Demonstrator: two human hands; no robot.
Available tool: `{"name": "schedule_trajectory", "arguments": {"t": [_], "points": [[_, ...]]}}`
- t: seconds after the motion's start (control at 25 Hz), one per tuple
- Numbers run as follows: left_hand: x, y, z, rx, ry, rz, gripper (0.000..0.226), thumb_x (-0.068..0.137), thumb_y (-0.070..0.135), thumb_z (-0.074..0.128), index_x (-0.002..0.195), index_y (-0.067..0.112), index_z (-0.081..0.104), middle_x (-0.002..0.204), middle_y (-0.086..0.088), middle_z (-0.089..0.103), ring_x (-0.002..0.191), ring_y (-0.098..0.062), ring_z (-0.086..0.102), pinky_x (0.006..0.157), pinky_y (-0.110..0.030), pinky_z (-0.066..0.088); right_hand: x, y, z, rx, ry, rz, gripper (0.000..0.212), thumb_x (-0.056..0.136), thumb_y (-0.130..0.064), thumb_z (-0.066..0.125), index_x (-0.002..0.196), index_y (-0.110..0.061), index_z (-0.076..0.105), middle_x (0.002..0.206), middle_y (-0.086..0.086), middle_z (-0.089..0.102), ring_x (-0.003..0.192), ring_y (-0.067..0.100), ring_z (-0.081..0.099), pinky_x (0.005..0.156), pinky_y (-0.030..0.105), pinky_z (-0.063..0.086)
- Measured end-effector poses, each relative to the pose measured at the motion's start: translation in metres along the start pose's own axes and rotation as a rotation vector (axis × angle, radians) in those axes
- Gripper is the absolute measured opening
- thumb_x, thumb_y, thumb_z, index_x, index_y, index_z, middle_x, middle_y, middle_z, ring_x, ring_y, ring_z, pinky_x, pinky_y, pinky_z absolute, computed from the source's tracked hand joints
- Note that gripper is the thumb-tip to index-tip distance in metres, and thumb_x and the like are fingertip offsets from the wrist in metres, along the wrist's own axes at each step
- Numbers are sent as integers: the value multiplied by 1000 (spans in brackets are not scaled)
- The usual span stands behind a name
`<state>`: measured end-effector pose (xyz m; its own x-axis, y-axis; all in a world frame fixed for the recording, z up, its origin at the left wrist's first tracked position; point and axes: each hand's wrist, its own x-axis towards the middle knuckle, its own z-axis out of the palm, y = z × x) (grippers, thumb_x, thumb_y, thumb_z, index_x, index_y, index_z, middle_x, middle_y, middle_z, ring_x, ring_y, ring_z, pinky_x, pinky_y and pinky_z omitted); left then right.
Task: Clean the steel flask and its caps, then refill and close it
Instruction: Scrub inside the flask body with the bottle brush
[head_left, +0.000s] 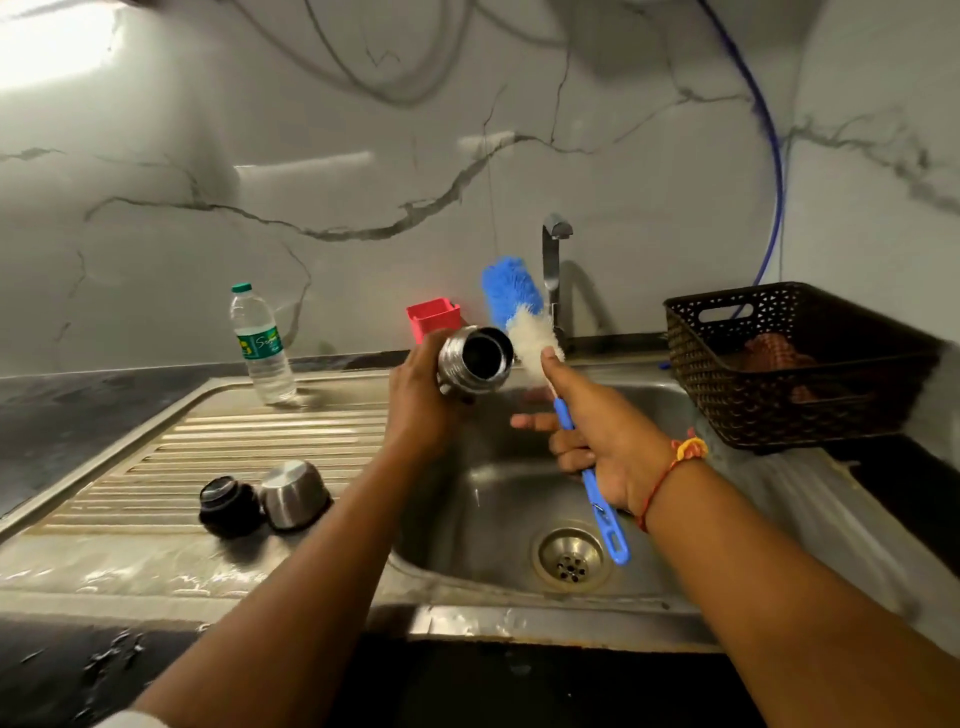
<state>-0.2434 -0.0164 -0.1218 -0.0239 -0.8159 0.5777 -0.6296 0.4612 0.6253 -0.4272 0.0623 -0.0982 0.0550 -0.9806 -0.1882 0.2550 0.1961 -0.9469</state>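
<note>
The black stopper (227, 505) and steel cup (293, 493) lie touching on the drainboard (156, 467). The left hand (421, 400) grasps the steel flask (475, 364) above the sink (498, 499), open mouth tilted rightward. The right hand (597, 436) clenches the bottle brush (530, 332) handle, bristles just beside the rim and not inside. Judged step: scrubbing the interior. The next move calls for lining the bristles up with the mouth and inserting them.

- Dark worktop (62, 421) surrounds the steel sink (483, 525).
- Left of the sink, on its drainboard (234, 447): an upright water bottle (262, 348), and a black cap (228, 506) touching a steel cap (293, 493).
- Right of the sink: a basket (779, 395).
</note>
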Motion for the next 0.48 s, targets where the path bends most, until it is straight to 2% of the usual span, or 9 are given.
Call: {"name": "schedule_trajectory", "arguments": {"t": [0.04, 0.08, 0.2, 0.32, 0.4, 0.48], "points": [[-3, -1, 6, 53, -20, 33, 76, 68, 8, 87, 132, 31, 54, 126, 0, 65, 117, -29, 58, 99, -50, 50, 1, 0, -1, 31, -37, 23, 52, 86, -64, 58, 111, -19, 64, 98, 14, 75, 40, 4, 21, 34, 15, 18], [-6, -2, 10, 112, -43, 58, 78, 69, 8, 87, 135, 31, 53, 132, -2, 62, 121, -32, 54, 103, -52, 46, 2, 0, -1, 43, -67, 39, 55, 82, -65, 61, 114, -21, 63, 99, 16, 75, 40, 4, 19, 34, 15, 18], [-10, 2, 13, 254, -95, 119, 82, 73, 6, 85, 144, 28, 51, 148, -2, 49, 133, -33, 38, 111, -50, 38, 11, 6, -4, 57, -99, 77, 69, 70, -66, 71, 118, -18, 62, 92, 9, 73, 43, 3, 18, 34, 14, 18], [-10, 2, 12, 364, -118, 215, 86, 76, 3, 82, 148, 34, 46, 157, -2, 32, 140, -36, 30, 112, -56, 40, 20, 14, -7, 93, -106, 95, 58, 69, -50, 81, 112, -15, 63, 94, 10, 58, 43, 3, 20, 34, 14, 17], [-8, -3, 15, 340, -124, 172, 93, 81, -2, 77, 151, 43, 36, 158, 0, 21, 143, -35, 28, 112, -54, 42, 24, 17, -9, 121, -105, 92, 46, 73, -39, 80, 106, -12, 63, 82, 7, 55, 42, 3, 21, 34, 14, 18], [-8, -4, 18, 137, -104, -33, 93, 85, -7, 67, 154, 42, 28, 152, -1, 25, 135, -28, 40, 106, -45, 49, 25, 19, -10, 77, -90, 67, 35, 77, -33, 78, 99, -10, 64, 68, 3, 53, 39, 3, 23, 33, 15, 17]]}}
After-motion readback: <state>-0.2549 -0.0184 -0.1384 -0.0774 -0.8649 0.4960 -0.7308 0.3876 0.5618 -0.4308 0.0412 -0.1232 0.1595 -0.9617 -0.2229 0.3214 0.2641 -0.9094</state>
